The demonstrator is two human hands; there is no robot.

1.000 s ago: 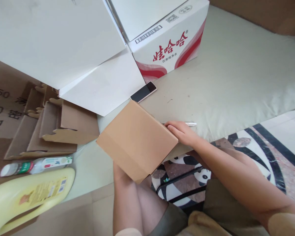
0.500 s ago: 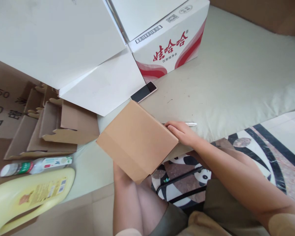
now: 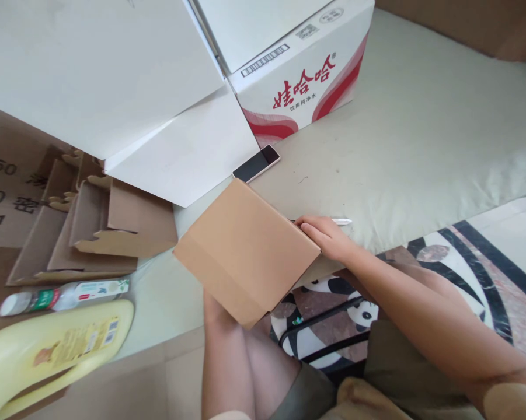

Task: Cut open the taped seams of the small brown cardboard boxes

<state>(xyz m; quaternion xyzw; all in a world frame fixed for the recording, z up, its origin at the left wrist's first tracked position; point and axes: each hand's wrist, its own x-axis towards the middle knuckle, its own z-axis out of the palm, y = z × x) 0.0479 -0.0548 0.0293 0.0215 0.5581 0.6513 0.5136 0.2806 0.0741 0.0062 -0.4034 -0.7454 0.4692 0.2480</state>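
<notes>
A plain brown cardboard box (image 3: 249,251) is held tilted above the near edge of the light-coloured surface, its broad flat side facing up. Along its right edge, my right hand (image 3: 324,234) is closed, with the fingers over the edge and the thumb side out of sight. My left hand (image 3: 219,309) reaches under the box from the front; only the wrist area shows and the fingers are hidden behind the cardboard. Just beyond my right fingers lies a slim white pen-like object (image 3: 342,221), partly covered by the hand.
A phone (image 3: 256,164) lies behind the box, beside large white cartons (image 3: 210,151) and a red-and-white water carton (image 3: 306,87). Open brown boxes (image 3: 135,213) stand at left, near a clear bottle (image 3: 65,296) and a yellow jug (image 3: 61,350). Panda-patterned flooring (image 3: 446,262) shows below.
The box and both arms have shifted very slightly to the right. My right hand keeps the same hold on the edge.
</notes>
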